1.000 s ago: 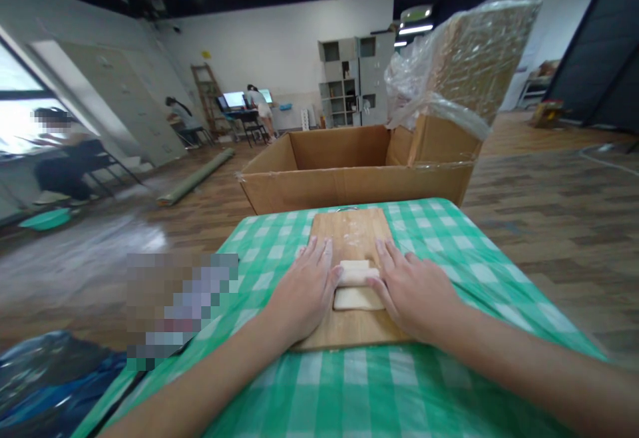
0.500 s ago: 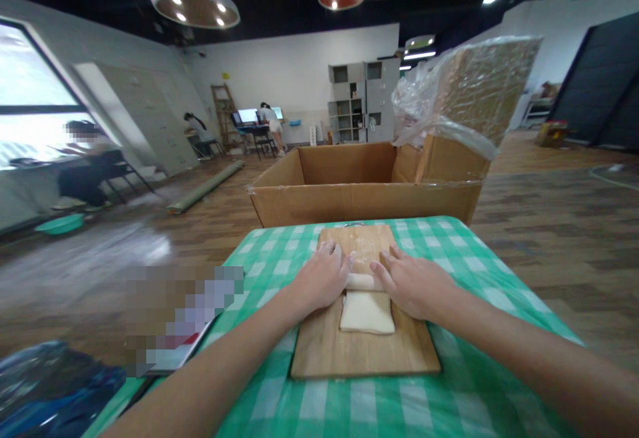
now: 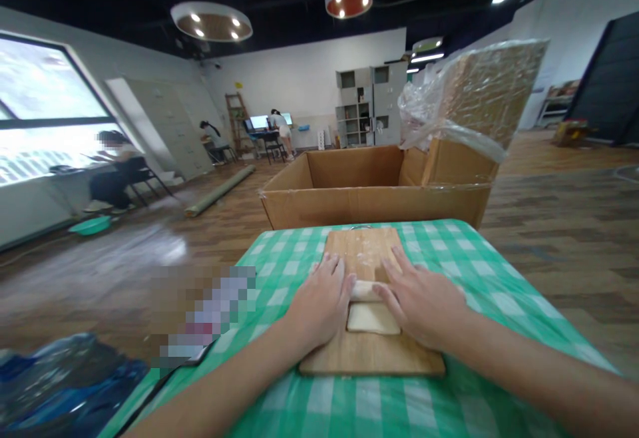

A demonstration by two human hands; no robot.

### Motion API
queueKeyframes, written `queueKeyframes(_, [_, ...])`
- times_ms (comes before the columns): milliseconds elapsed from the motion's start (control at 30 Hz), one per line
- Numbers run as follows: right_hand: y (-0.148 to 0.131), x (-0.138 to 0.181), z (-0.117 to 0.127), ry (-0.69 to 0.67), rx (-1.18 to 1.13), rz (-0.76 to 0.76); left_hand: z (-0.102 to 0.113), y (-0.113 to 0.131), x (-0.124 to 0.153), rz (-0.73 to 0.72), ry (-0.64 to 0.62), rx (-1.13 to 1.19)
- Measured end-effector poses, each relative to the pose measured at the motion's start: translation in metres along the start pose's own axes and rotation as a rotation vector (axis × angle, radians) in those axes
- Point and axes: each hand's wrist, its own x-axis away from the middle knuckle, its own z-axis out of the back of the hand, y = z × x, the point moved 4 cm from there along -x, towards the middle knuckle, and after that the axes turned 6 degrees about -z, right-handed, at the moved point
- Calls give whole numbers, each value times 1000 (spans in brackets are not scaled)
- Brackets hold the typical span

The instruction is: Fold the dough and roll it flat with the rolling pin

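A flat sheet of pale dough [image 3: 373, 319] lies on the wooden cutting board [image 3: 372, 361]. Along its far edge runs a whitish roll [image 3: 365, 291], apparently of the same dough, its ends covered by my hands. My left hand [image 3: 319, 301] rests over the left end, open, with fingers stretched forward and the thumb touching the roll. Over the right end lies my right hand [image 3: 424, 301], also open, fingers spread and thumb against the roll. Light flour marks show on the board beyond the fingers.
A green-and-white checked cloth [image 3: 359, 405] covers the table. Past the table's far edge stands a large open cardboard box [image 3: 372, 205]. A blurred-out flat item [image 3: 210, 318] lies at the left edge, with dark blue plastic [image 3: 70, 385] below. Several people sit or stand farther back.
Both hands and the roll have come slightly toward me, and the flat part of the dough shows shorter. My right fingers are more spread. The whole view has shifted a little.
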Motion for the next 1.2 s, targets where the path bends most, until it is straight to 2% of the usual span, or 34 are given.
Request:
queueKeyframes(133, [-4,27,-8,20,-1,78,7,10,21,55,58,30])
queueKeyframes(233, [-1,27,-9,-4,-25,80,7,9,18,67,28,38])
queueKeyframes(333, [3,14,-7,-28,-59,46,4,5,2,64,-4,48])
queueKeyframes(433, [9,-4,-5,-65,-91,5,1,0,-16,-11,0,29])
queueKeyframes(667, [16,-33,-18,-115,-30,246,-7,-10,-39,-262,-3,-155])
queueKeyframes(833, [22,-41,-22,-67,-48,200,-5,-8,-45,-254,-37,-174])
queueKeyframes(933, [17,-33,-17,-50,-30,204,-4,-4,-39,-204,-37,-126])
queueKeyframes(1100, [8,3,-6,20,-33,29,3,7,-11,-56,17,22])
queueKeyframes(1200, [0,33,-5,74,-21,91,9,12,6,-25,19,49])
